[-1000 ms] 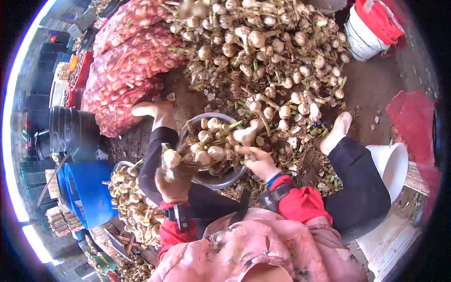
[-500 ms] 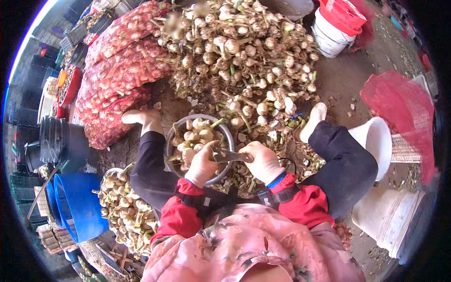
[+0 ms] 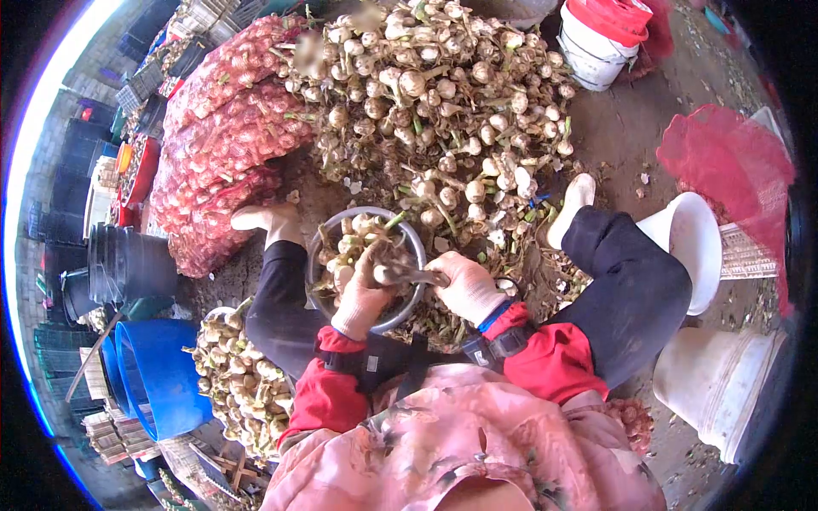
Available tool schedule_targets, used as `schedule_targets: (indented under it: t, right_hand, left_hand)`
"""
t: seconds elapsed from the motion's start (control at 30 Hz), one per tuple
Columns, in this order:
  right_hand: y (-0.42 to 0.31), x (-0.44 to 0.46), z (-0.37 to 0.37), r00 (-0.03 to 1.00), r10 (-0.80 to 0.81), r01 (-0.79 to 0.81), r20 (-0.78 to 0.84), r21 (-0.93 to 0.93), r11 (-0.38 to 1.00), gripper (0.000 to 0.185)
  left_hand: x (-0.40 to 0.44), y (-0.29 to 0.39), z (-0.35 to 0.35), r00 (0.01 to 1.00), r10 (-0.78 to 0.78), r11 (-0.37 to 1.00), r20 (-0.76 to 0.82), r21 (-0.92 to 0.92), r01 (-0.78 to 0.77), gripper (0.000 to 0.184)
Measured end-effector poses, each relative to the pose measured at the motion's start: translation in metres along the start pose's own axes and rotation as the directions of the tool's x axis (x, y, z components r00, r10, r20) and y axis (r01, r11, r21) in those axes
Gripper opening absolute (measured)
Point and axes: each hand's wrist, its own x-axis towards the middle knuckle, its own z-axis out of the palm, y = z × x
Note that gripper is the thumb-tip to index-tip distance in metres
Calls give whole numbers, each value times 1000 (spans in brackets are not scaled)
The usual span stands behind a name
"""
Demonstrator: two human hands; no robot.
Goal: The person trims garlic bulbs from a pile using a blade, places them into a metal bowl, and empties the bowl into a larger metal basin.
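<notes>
Clenched grips on both sides: the left hand (image 3: 362, 298) grasps a pale, round garlic bulb (image 3: 383, 274), and the right hand (image 3: 467, 288) is curled around a narrow, greyish-brown piece (image 3: 422, 277) that reaches toward the bulb (stem or tool, I cannot tell which).

Biggest of all is the broad heap of dusty, cream-coloured garlic with roots and stalks (image 3: 443, 111), spread over the brown floor (image 3: 605, 128) in front of the person. Left of it slump the bulging red mesh sacks (image 3: 221, 145), packed with more bulbs. Nearer on that side, a round blue plastic tub (image 3: 166, 379) lies tipped over, and just beside it is a smaller mound of pale bulbs (image 3: 243, 383). Across on the right, a white plastic bucket (image 3: 694, 255) leans next to the person's knee.

Smaller than these, a round grey basin (image 3: 420, 247) sits between the person's legs, holding a cluster of light garlic. Smallest come the things in hand: the bulb is held above the basin, toward its right side, while the narrow piece crosses over the rim to the right fingers.
</notes>
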Motion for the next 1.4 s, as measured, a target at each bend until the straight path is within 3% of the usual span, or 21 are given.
schedule_targets:
  t: [0.03, 0.13, 0.2, 0.3, 0.4, 0.53, 0.6, 0.63, 0.7, 0.8, 0.83, 0.9, 0.93, 1.0, 1.03, 1.07, 1.1, 1.13, 1.2, 1.23, 1.4]
  right_hand:
    - [0, 0, 2, 999, -39, 40, 10, -85, 996, 19]
    - [-2, 2, 7, 997, -64, 72, 42, -216, 974, 16]
    - [-5, 3, 8, 990, -98, 121, 106, -248, 961, 18]
    - [-7, 5, 14, 988, -55, 98, 143, -311, 945, 19]
    - [-5, 8, 15, 988, -60, 102, 141, -316, 943, 19]
    - [-3, 9, 16, 992, -75, 102, 100, -300, 948, 19]
    - [-4, 8, 17, 993, -37, 73, 116, -320, 944, 19]
    - [-3, 7, 18, 991, 2, 43, 131, -339, 940, 19]
    - [10, 10, 19, 991, -3, 50, 131, -350, 935, 19]
    - [33, 11, 19, 996, -3, 34, 86, -358, 933, 21]
    - [44, 7, 16, 973, 177, -203, -147, -187, 961, 22]
    - [86, 13, -2, 793, 491, -553, -361, -85, 829, 16]
    - [133, 18, 4, 750, 442, -527, -491, -40, 849, 12]
    - [122, 23, 6, 742, 369, -456, -559, -19, 890, 15]
    - [108, 26, 13, 781, 161, -218, -603, -22, 976, 18]
    - [76, 21, 12, 831, 254, -255, -494, 68, 965, 12]
    - [66, 17, 16, 898, 141, -131, -417, 54, 990, 10]
    - [58, 13, 21, 941, 21, -4, -337, 52, 999, 11]
    - [40, 5, 32, 977, 203, -170, -70, 325, 930, 20]
    - [14, 4, 23, 968, 252, -245, 17, 308, 919, 22]
    - [16, 10, 27, 983, 181, -163, -13, 380, 911, 18]
  left_hand:
    - [3, 0, -1, 1000, 11, 971, -2, 237, -10, 85]
    - [-1, 5, -5, 979, -174, 933, 108, 337, 129, 81]
    - [-4, -6, -7, 978, 174, 905, 118, 372, -206, 73]
    - [-9, 34, 9, 977, 206, 688, 61, 701, -189, 70]
    - [-5, 22, 8, 989, 148, 839, 10, 528, -131, 69]
    - [-7, 25, 21, 990, 134, 856, -34, 508, -99, 68]
    - [-10, 24, 25, 994, -2, 985, -106, 170, 20, 65]
    - [-11, 22, 24, 994, -4, 986, -107, 167, 22, 65]
    - [-13, 19, 21, 994, 67, 903, -84, 428, -24, 62]
    - [-16, 30, 31, 981, 82, 787, -178, 615, 46, 60]
    - [-21, 39, 33, 977, 29, 862, -209, 500, 81, 61]
    - [-30, 42, 30, 974, 104, 912, -200, 410, -13, 64]
    - [-31, 46, 27, 967, 117, 918, -225, 397, -19, 67]
    - [-27, 32, 10, 974, 78, 964, -213, 267, -18, 74]
    - [-23, 22, 6, 973, 60, 998, -222, 47, -51, 76]
    - [-20, 18, 4, 974, 38, 981, -223, -175, -79, 78]
    - [-20, 31, 8, 982, -31, 939, -185, -342, -35, 77]
    - [-18, 30, 6, 982, -27, 939, -185, -342, -38, 77]
    - [-11, 26, 2, 988, -20, 817, -154, -573, -73, 75]
    - [-7, 27, 3, 993, -7, 790, -122, -610, -69, 77]
    - [-6, 27, 17, 992, -95, 658, -84, -753, -1, 79]
